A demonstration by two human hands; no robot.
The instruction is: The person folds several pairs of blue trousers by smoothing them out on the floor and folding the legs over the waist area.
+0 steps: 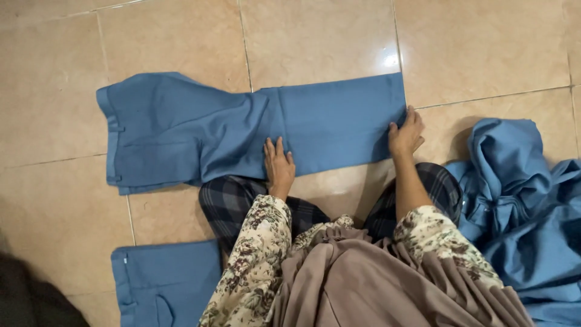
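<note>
On the floor (181,36) of large beige tiles, glossy and smooth with thin grout lines, a pair of blue trousers (242,130) lies flat and stretched out sideways in front of the person. The cloth is a plain, matte woven fabric; the waistband with its belt loops is at the left end and the straight-cut leg hem is at the right end, so the shape is wide at the left and a long rectangle toward the right. At the right side a heap of blue garments (520,200) of the same colour sits crumpled, with deep soft folds and a collar-like edge. Near the lower left another folded blue piece (163,278) lies flat, with a pocket seam visible. The person sits close behind the trousers, wearing dark plaid trousers (236,203), floral sleeves and a brownish pleated cloth (363,278) that hangs in front. The left hand (279,163) rests flat on the middle of the trouser leg near its lower edge, fingers stretched and slightly apart, pressing the fabric down. The right hand (406,134) is at the hem corner, fingers bent over the edge of the cloth, seeming to grip it.
</note>
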